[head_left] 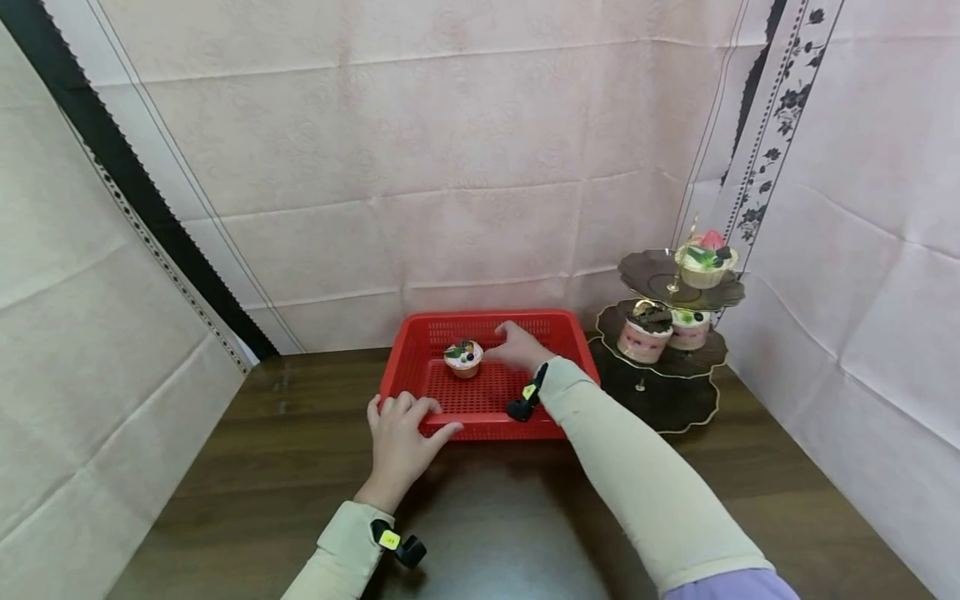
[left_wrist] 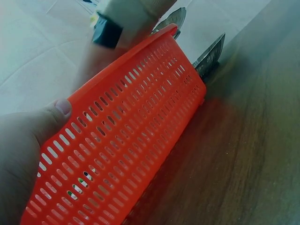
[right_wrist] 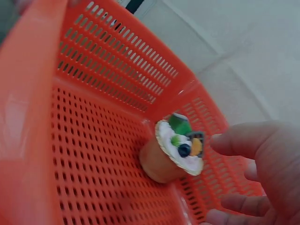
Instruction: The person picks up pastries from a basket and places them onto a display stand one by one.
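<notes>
A red plastic basket with slotted walls stands against the back wall. Inside it a small cupcake sits upright in the head view, its white top carrying green, orange and dark blue bits. At the basket's front left corner my left hand grips the rim, the thumb lying against the outer wall. My right hand reaches over the basket with thumb and fingers spread. In the right wrist view, its thumb is close beside the cupcake's topping; contact cannot be told.
To the right stands a dark tiered stand with gold edges. Its top tier bears a cupcake with a pink piece; the middle tier bears two dessert cups, a dark-topped cup and a green-topped cup. White cloth hangs behind the wooden table.
</notes>
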Motion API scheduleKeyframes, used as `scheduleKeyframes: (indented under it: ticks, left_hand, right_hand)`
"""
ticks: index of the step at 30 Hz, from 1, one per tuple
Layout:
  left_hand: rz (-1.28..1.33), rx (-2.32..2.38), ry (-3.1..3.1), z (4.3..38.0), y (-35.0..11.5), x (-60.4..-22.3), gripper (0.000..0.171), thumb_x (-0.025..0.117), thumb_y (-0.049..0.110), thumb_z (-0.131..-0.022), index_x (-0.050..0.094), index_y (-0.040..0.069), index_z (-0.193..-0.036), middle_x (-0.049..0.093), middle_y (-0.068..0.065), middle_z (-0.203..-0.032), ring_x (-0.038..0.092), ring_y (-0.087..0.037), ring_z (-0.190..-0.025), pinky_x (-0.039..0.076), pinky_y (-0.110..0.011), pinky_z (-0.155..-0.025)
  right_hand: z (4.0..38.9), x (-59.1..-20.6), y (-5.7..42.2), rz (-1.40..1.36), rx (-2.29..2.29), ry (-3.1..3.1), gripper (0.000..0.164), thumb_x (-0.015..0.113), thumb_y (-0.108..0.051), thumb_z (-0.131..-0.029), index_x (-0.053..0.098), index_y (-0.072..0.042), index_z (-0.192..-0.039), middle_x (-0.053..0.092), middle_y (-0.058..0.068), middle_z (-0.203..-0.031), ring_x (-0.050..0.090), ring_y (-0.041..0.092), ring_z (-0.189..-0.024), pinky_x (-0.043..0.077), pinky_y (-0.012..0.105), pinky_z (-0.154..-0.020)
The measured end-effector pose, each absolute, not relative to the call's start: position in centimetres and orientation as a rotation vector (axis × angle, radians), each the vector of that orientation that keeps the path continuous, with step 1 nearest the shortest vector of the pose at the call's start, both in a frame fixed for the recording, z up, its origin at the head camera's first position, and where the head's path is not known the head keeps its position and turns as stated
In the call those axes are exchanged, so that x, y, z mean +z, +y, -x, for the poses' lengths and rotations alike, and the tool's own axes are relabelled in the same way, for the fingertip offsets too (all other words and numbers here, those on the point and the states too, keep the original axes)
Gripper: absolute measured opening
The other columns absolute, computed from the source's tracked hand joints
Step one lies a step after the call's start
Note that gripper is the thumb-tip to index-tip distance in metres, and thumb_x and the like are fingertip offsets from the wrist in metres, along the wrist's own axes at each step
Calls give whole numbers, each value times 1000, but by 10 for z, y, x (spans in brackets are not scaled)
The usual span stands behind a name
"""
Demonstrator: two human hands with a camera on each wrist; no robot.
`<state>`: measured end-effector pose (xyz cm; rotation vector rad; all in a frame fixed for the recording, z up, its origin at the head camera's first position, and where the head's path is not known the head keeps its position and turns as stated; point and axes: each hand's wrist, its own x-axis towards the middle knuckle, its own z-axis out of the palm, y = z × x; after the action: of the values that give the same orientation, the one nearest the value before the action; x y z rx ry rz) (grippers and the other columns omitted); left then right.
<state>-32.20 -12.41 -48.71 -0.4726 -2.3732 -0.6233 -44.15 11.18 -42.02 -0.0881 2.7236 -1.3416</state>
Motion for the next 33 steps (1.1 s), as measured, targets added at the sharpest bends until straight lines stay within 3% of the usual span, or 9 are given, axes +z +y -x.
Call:
scheduleKeyframes:
  ticks: [10, 33]
  left_hand:
    - [477, -613, -2373, 321, -128, -487, 38, 86, 51, -74, 67, 22, -90, 55, -1, -89, 52, -26, -91, 20, -67, -109]
    - [462, -605, -2372, 321, -122, -488, 39, 86, 52, -74, 66, 23, -90, 55, 0, -89, 52, -25, -91, 19, -66, -110]
  right_hand:
    - [464, -439, 83, 98, -1302, 2596, 87, 79, -24, -88, 28, -12, -157, 41, 16, -154, 46, 30, -135, 42, 46, -109]
    - [495, -460, 76, 171, -1179, 2686, 77, 82, -31, -84, 45, -5, -147, 59, 15, -131, 58, 26, -112, 48, 41, -99]
